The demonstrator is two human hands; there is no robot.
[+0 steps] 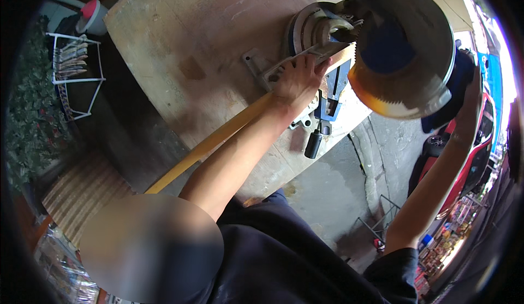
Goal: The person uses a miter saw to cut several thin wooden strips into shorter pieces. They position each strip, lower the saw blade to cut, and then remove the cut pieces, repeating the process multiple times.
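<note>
A miter saw with a blue base (339, 88) and a black knob (313, 144) stands on the wooden tabletop. Its large round blade and guard (401, 66) are raised, toothed edge facing left. My left hand (299, 83) presses a long, narrow wooden strip (218, 143) against the saw's metal fence (262, 77), fingers bent over it close to the blade. The strip's far end reaches under the blade; its other end runs back beneath my left forearm. At the far right, my right hand (468, 88) grips the dark saw handle (442, 118); its fingers are mostly hidden.
The plywood tabletop (169, 42) extends to the left of the saw. Beyond it are a white wire rack (79, 80), a white bucket with a red top (93, 17) and green foliage (27, 102). Grey concrete floor (322, 195) lies below, with a red vehicle (456, 186) at right.
</note>
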